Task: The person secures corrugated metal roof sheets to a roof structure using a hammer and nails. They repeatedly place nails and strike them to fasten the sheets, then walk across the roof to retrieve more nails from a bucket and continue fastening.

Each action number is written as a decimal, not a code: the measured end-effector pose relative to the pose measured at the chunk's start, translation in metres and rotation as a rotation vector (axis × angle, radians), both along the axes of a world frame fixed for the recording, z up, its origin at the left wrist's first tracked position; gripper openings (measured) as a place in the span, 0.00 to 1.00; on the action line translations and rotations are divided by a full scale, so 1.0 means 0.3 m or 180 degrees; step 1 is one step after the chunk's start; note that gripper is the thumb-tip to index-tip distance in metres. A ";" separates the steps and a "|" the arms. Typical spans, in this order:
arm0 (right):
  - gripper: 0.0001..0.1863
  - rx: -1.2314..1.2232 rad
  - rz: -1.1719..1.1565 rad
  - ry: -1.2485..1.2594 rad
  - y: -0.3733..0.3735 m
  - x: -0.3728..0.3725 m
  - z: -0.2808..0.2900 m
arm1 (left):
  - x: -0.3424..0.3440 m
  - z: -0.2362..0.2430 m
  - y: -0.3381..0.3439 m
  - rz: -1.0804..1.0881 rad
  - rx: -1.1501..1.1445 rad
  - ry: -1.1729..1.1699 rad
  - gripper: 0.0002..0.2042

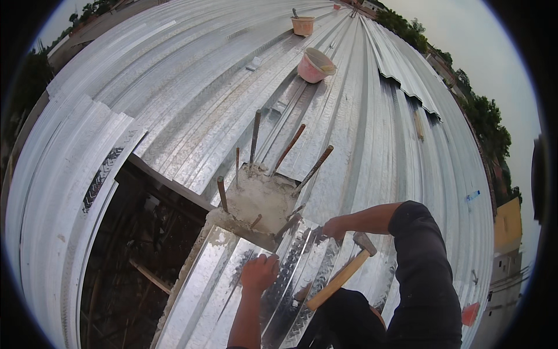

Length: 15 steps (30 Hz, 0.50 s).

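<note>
1. A dark rectangular opening [125,250] is left uncovered.
2. The ribbed silver metal sheet [203,279] is already laid beside the rough grey concrete column top [261,200]; fastening cannot be confirmed.
3. The sheet is touched by the left hand [260,272], grip curled, hold uncertain.
4. The right hand's [334,228] grip cannot be told.

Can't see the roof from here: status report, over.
Left hand and right hand at ribbed metal sheeting. Hammer near right hand. Rebar juts from concrete ahead, possibly in the way.
</note>
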State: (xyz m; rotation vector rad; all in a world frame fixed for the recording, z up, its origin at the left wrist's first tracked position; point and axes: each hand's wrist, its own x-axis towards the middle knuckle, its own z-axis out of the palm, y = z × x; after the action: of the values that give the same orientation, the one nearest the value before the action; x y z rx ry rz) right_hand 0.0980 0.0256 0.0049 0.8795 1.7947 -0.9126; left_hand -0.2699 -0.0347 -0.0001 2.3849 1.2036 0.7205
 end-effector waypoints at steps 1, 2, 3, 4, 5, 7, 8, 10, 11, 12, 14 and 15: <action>0.12 0.0130 0.0762 0.0192 0.015 -0.071 0.065 | -0.022 -0.004 0.002 0.0037 0.0078 0.0029 0.05; 0.11 0.0348 0.0648 0.0187 -0.012 -0.036 0.050 | -0.010 -0.001 -0.002 0.0018 0.0081 -0.0031 0.05; 0.11 0.0569 0.0541 0.0175 -0.052 0.025 0.013 | 0.009 0.002 -0.006 0.0005 0.0086 -0.0098 0.05; 0.11 0.0808 0.0445 0.0206 -0.068 0.037 0.002 | 0.011 0.003 -0.004 0.0004 0.0105 -0.0122 0.05; 0.11 0.0894 0.0423 0.0250 -0.081 0.049 -0.011 | 0.012 0.001 -0.001 0.0006 0.0118 -0.0148 0.06; 0.12 0.1081 0.0392 0.0424 -0.078 0.008 -0.001 | -0.008 -0.003 0.012 0.0035 0.0154 -0.0117 0.06; 0.12 0.0870 0.0065 0.0203 -0.059 -0.014 -0.004 | -0.019 -0.006 0.012 0.0040 0.0086 -0.0088 0.06; 0.13 0.0488 -0.0621 -0.0332 0.004 -0.027 0.035 | -0.004 0.000 0.036 0.0004 -0.0004 -0.0118 0.06; 0.13 0.0299 -0.0753 -0.0324 0.022 0.015 -0.028 | -0.001 0.001 0.046 0.0018 0.0025 -0.0052 0.06; 0.13 0.0070 -0.0940 -0.0481 -0.004 0.170 -0.091 | 0.064 0.008 0.032 -0.0027 -0.0007 -0.0146 0.06; 0.14 -0.0124 -0.1650 -0.0591 -0.028 0.205 -0.097 | 0.072 0.003 0.022 -0.0018 -0.0011 -0.0092 0.06; 0.14 -0.0103 -0.2143 -0.0538 0.016 0.065 -0.031 | 0.006 -0.003 0.038 0.0058 0.0031 0.0060 0.06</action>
State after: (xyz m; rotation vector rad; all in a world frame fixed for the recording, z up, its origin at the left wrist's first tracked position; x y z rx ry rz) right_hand 0.1174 0.0303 -0.0042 1.5347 1.3406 -1.2301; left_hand -0.2683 -0.0233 -0.0009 2.3967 1.2338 0.7126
